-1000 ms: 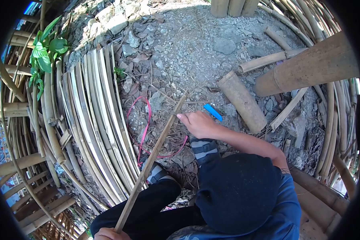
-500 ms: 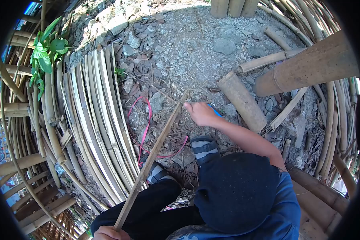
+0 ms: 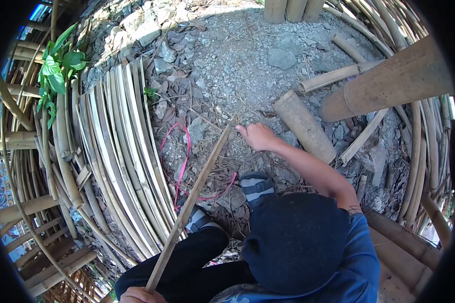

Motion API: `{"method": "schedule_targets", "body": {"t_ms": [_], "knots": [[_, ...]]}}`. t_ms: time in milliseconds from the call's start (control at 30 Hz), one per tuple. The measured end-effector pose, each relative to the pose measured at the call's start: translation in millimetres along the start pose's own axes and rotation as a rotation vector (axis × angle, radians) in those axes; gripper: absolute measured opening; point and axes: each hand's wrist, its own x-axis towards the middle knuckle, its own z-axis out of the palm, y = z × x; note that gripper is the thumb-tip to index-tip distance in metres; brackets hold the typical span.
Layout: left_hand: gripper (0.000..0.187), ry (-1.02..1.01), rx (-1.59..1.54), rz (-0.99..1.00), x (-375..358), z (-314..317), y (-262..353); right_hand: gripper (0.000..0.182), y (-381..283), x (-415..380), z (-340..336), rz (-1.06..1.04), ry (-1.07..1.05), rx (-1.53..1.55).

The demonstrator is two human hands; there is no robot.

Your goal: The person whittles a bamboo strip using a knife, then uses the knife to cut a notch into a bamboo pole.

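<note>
My left hand [image 3: 140,294], at the bottom edge, is closed around the lower end of a long split bamboo strip [image 3: 194,199]. The strip slants up and to the right, over a dark trouser leg. Beside its upper end is my right hand [image 3: 259,137], fingers curled and thumb pointing at the strip's tip. What the right hand holds is hidden by the fingers. Below the strip's upper part, a pink ribbon [image 3: 188,146] lies looped on the ground.
Split bamboo strips [image 3: 129,151] lie side by side at left. A short bamboo piece [image 3: 306,126] and a thick pole [image 3: 389,83] are at right. A dark cap [image 3: 298,242] and sandalled feet show below. Stones and dry leaves cover the ground; a green plant [image 3: 55,65] stands upper left.
My right hand has shifted slightly right and up, and its wrist has turned. The blue object seen beside it earlier is out of sight. My left hand has barely moved.
</note>
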Motion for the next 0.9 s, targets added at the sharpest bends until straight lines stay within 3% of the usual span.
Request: {"method": "schedule_targets", "body": {"t_ms": [133,267,333,467,633,800,900], "knots": [[0.035,-0.053,-0.032,0.012,3,-7,-3,0.072,3,2,8,0.061,0.013,0.070],[0.033,-0.084,0.036,0.060,-1,-6,0,0.071,-20,-23,5,0.005,0.057,0.092],[0.033,-0.058,0.017,0.035,2,1,-2,0.071,-38,-33,8,-0.086,-0.025,0.028],[0.039,-0.018,0.004,0.040,3,3,2,0.070,0,8,2,0.015,0.014,0.025],[0.045,0.012,0.041,0.044,1,3,-1,0.069,-15,-3,-3,0.077,-0.013,0.045],[0.047,0.026,0.036,0.046,1,1,-1,0.067,-2,-13,17,-0.074,0.086,0.069],[0.046,-0.007,-0.008,0.022,6,8,-2,0.066,14,8,6,0.141,0.067,0.006]]}}
